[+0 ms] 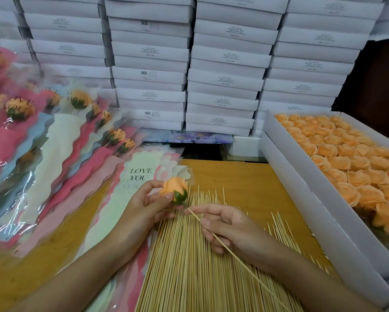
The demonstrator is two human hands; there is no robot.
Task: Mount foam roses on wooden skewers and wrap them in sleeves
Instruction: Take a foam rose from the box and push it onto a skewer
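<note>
mounting: left hand (pixel 144 206) grip grasping orange foam rose (pixel 175 188) | right hand (pixel 231 226) grip pinching thin wooden skewer (pixel 234 255) at rose base | done: wrapped roses in printed sleeves (pixel 54 131) piled left | left: open white box of loose roses (pixel 301 199) nearly full

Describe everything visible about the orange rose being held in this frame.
The orange rose is a small bud of layered, matte petals that look like foam, with a green calyx at its base. It is tilted, bloom up and to the left, above the loose skewer pile. The left hand pinches it between fingers and thumb. A thin wooden skewer meets the green base, its tip hidden there, and runs down to the right through the right hand, which grips it near the top.
</note>
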